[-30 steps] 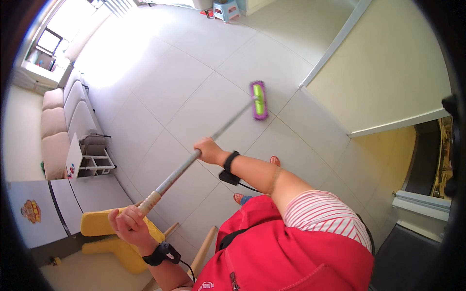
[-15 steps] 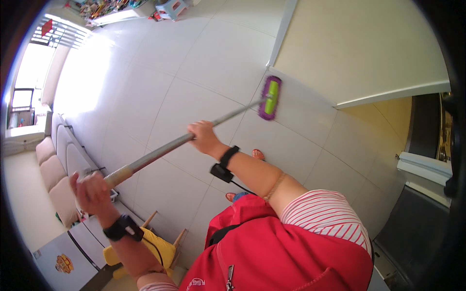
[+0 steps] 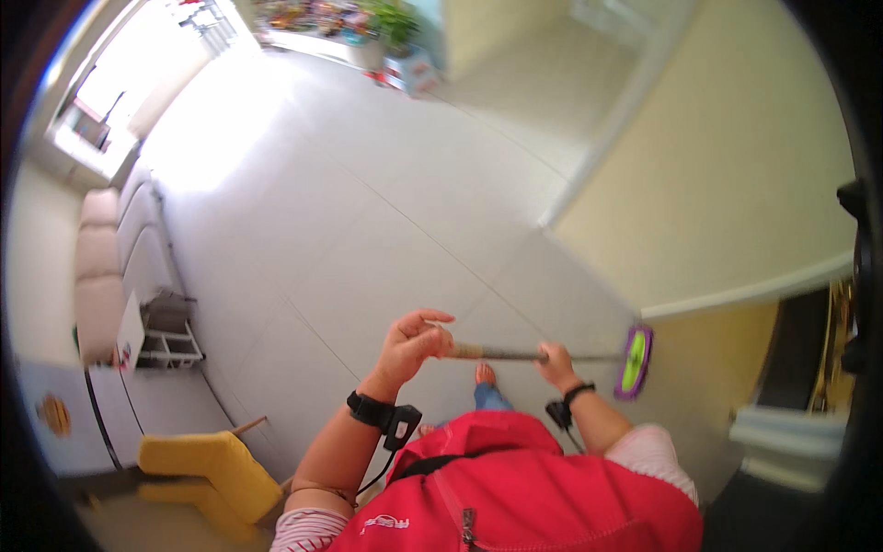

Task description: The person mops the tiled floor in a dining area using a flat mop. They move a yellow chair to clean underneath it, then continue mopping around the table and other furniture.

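Nearest, in front of the red garment (image 3: 552, 460), the left hand (image 3: 411, 348) held the end of the mop (image 3: 501, 354), one finger stretched out and the others curled; how tightly they gripped could not be told. Farther right, the fingers of the right hand (image 3: 556, 366) were closed around the pole. The mop head (image 3: 633, 362), a purple pad with a green plate, lay on the floor (image 3: 386, 248) at the right, just beside the near corner of the pale wall (image 3: 708, 184). This looked like the middle of a mopping stroke; the next move seemed to call for keeping the pad flat and clear of that corner. Half a second earlier the pole had slanted away, with the left hand far out to the left and the pad by the wall's far corner; now the pole ran nearly straight across the body, the pad nearer.
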Action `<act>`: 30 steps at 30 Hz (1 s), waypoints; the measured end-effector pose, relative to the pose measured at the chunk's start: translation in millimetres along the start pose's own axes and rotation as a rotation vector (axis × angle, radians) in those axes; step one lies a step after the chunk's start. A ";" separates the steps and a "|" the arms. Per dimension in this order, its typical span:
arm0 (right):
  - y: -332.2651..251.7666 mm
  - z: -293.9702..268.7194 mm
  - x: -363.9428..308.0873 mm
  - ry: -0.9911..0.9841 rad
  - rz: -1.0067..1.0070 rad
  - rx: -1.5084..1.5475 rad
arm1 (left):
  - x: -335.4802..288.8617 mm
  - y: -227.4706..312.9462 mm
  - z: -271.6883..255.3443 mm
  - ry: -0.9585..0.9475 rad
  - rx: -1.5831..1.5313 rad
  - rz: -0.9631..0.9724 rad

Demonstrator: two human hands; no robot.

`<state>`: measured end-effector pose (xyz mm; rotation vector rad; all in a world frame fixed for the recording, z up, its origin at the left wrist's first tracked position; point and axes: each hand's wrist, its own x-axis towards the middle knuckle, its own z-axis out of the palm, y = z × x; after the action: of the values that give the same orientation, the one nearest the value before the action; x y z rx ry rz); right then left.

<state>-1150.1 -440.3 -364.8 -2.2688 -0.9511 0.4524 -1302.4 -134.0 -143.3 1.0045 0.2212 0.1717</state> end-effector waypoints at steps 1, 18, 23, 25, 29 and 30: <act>-17.5 4.2 -1.9 -0.026 0.083 0.054 | -8.7 13.1 -8.7 0.052 0.020 -0.026; -453.3 134.7 33.4 -0.648 -0.581 -0.200 | -446.2 138.9 -157.4 0.810 0.261 0.597; -572.5 163.3 84.3 -0.539 -0.638 0.053 | -576.7 11.9 -233.1 1.350 0.330 0.120; -611.4 174.6 110.7 -0.569 -0.691 0.124 | -597.3 -55.1 -253.8 1.466 0.372 0.147; -685.5 221.3 156.8 -0.640 -0.724 0.180 | -640.9 -158.2 -257.5 1.628 0.476 -0.352; -706.6 234.7 168.1 -0.683 -0.710 0.207 | -652.4 -174.3 -251.5 1.573 0.314 -0.653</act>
<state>-1521.2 163.0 -80.2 -1.4434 -1.8435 0.9578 -1990.2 -179.8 -353.2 0.8507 2.0249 0.3004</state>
